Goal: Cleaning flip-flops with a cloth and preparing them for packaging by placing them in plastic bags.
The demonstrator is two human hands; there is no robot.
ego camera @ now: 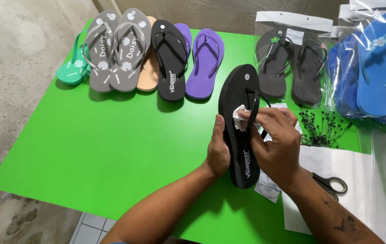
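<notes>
A black flip-flop (238, 90) lies lengthwise on the green table (111, 149), toe end away from me. My left hand (218, 151) grips its left edge near the middle, thumb on the sole. My right hand (276, 142) rests over the right side of the sandal and presses a small white cloth (239, 116) onto the footbed under the strap.
A row of flip-flops lies at the back left: green (70, 70), grey with daisies (116, 54), tan, black (170, 58), purple (205, 63). Bagged dark pairs (292, 68) and blue pairs (376, 72) lie at the right. Black plastic tag pins (322, 126), scissors (333, 184) and white sheets (360, 180) sit beside my right arm.
</notes>
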